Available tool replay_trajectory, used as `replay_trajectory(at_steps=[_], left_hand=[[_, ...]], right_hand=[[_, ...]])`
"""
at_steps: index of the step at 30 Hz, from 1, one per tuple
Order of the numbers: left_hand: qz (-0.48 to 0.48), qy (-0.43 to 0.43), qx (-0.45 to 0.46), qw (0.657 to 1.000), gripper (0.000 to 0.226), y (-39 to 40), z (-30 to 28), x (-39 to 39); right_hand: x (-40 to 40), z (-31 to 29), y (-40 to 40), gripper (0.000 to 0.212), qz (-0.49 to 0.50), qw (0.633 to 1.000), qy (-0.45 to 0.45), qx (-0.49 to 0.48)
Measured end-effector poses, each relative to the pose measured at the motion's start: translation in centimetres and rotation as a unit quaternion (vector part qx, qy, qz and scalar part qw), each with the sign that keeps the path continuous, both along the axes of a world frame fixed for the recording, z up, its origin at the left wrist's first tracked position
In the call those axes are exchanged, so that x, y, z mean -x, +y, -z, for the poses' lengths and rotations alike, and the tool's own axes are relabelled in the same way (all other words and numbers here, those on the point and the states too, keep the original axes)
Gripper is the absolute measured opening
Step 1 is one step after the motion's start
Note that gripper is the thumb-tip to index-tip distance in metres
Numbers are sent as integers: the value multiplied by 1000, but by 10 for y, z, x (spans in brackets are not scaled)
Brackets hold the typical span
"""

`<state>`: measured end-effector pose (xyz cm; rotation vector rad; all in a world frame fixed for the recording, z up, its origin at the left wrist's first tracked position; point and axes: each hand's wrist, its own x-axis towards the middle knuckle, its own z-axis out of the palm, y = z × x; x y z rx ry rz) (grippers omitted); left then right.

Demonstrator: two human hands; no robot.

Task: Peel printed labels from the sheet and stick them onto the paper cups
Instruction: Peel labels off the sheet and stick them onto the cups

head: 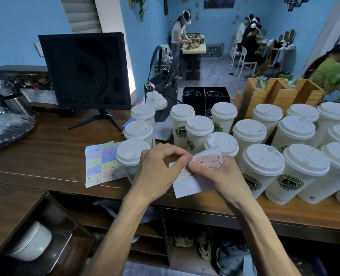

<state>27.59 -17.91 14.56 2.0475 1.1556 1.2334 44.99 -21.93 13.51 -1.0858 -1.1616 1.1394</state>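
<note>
I am pinching the pink label (209, 163) between both hands, left hand (161, 168) and right hand (217, 176), above the worktop (45, 156) beside the lidded cups (262, 166). It looks thin, floppy and sticky, so I am working its corner edge.

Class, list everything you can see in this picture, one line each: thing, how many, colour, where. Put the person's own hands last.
Paper cups: about sixteen, cream with white lids, some with green logos, on the counter.
Label strip: one, pink on white backing, held between both hands.
Label sheets: a small stack, pastel, on the counter left of the cups.
Monitor: one, black, back left.
Handbag: one, dark, behind the cups.
Wooden holder: one, light brown, back right.
Counter: one, dark brown wood.
People: several, in the background.
Left hand: pinches the label.
Right hand: holds the strip.
</note>
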Motion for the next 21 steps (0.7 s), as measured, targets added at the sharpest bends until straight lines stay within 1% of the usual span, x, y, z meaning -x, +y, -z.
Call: replay_trajectory(at_steps=[2,8,11,14,15,18,19,21], left_hand=[[7,11,12,1000,12,-1,-2,1],[5,40,21,999,10,1,-3,2],[23,36,22,999,10,1,-3,5],[41,19,32,998,8,0,-3,8],[43,16,37,998,8,0,-3,9],[44,20,46,998,9,1,-2,8],[46,21,48,998,9,2,-1,8],[48,24,49,997,10,3,1,7]], right_hand=[[0,0,0,7,-3,1000,-5,-2],[1,1,0,9,-11,1000,-13,-2],[2,1,-1,11,-15,1000,-5,0],[2,0,-1,22,-15,1000,0,-3],[2,1,-1,21,-16,1000,-2,-4],[2,2,-2,6,-21,1000,-14,-8],[1,3,-2,8,-20,1000,-22,-9],[1,5,-2,18,-19,999,-28,-10]])
